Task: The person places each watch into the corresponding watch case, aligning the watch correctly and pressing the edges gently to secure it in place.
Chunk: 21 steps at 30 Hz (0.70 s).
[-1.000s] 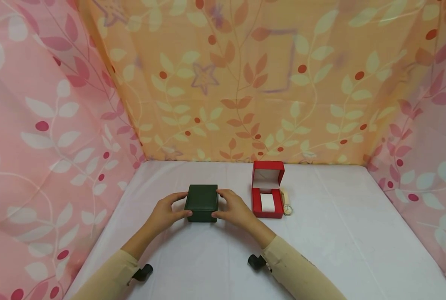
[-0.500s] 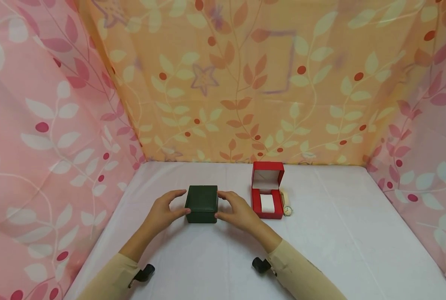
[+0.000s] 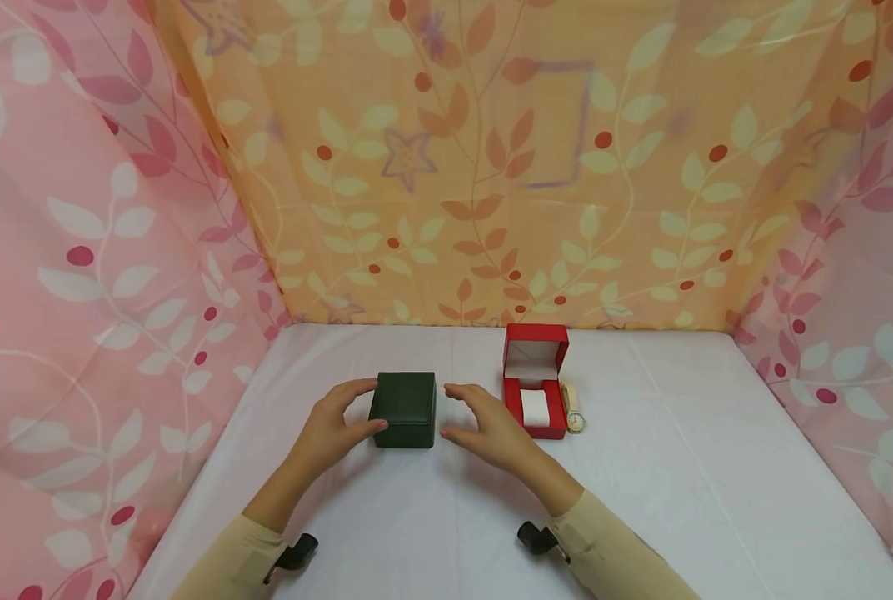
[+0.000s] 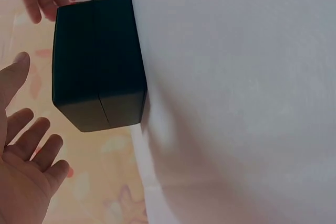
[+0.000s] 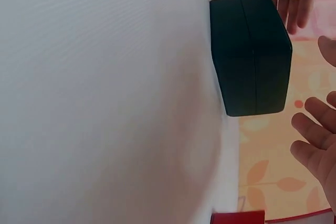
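A dark green box [image 3: 403, 404] sits with its lid closed on the white-covered table, its seam showing in both wrist views. To its left is my left hand [image 3: 328, 430], fingers and thumb spread and curved toward the box; in the left wrist view this hand [image 4: 26, 166] stands apart from it. My right hand [image 3: 491, 430] is off the box's right side, relaxed and holding nothing. A red watch box [image 3: 514, 408] stands with its lid up farther right, a white cushion [image 3: 536, 407] inside. Beside it lies a wristwatch [image 3: 576, 422] with a pale strap.
The table cloth [image 3: 686, 467] reaches back to an orange leaf-patterned curtain [image 3: 461, 167]. Pink patterned curtains [image 3: 117, 333] hang on both sides. Small black wrist cameras [image 3: 296, 552] are fixed at the sleeves.
My right hand has drawn away from the green box toward the right, leaving a gap. The left hand has barely shifted, and the green box stays in place.
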Each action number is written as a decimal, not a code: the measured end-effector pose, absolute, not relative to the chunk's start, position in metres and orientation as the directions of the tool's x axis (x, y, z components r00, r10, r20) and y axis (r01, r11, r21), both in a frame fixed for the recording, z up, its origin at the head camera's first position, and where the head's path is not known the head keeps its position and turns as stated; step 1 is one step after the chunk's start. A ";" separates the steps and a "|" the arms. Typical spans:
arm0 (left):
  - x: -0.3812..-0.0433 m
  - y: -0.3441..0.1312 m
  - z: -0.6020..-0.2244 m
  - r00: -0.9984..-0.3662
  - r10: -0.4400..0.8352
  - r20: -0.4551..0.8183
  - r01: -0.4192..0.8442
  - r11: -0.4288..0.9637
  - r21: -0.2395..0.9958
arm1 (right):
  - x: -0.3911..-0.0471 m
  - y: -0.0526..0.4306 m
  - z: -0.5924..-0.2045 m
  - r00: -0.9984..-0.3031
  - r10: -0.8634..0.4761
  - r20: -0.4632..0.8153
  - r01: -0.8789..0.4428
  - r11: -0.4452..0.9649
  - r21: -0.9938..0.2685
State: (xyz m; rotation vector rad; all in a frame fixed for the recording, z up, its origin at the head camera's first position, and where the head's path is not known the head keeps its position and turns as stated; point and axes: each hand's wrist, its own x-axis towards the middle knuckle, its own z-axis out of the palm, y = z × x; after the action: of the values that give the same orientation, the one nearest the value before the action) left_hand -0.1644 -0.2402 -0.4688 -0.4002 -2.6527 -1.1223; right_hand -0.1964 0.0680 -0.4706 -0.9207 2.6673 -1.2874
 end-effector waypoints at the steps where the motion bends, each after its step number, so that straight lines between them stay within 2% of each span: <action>1: -0.164 -0.239 -0.469 -0.935 0.162 0.316 0.339 0.669 0.661 | -0.195 0.070 -0.471 -0.822 -0.526 0.217 -0.498 0.481 -0.722; 21: -0.156 -0.231 -0.469 -0.911 0.194 0.364 0.393 0.674 0.625 | -0.179 0.110 -0.451 -0.819 -0.497 0.286 -0.537 0.491 -0.686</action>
State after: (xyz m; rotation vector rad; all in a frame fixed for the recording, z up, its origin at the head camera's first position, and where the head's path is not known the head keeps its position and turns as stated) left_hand -0.1556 -0.2310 -0.4688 -0.4695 -2.6224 -1.0711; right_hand -0.1794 0.1104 -0.4508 -0.9563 2.7555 -1.2959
